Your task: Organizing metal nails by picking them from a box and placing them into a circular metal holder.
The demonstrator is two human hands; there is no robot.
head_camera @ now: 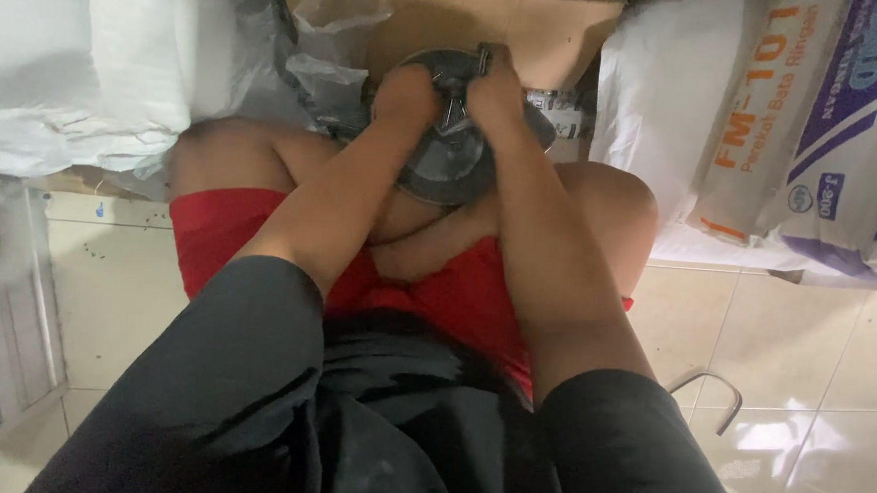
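Supporting surface: a glossy, cream-coloured tiled floor (809, 342). On it, at the right, lie stacked printed sacks (818, 125) in white, orange and purple, leaning against each other. At the upper left rest white woven bags (91, 74) and crumpled clear plastic (319, 44). A brown cardboard box (468, 26) stands at the top centre. A bent metal rod (713, 392) lies on the tiles at the lower right.

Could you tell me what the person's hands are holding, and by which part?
Both the left hand and right hand grip the round grey metal disc at its upper part.
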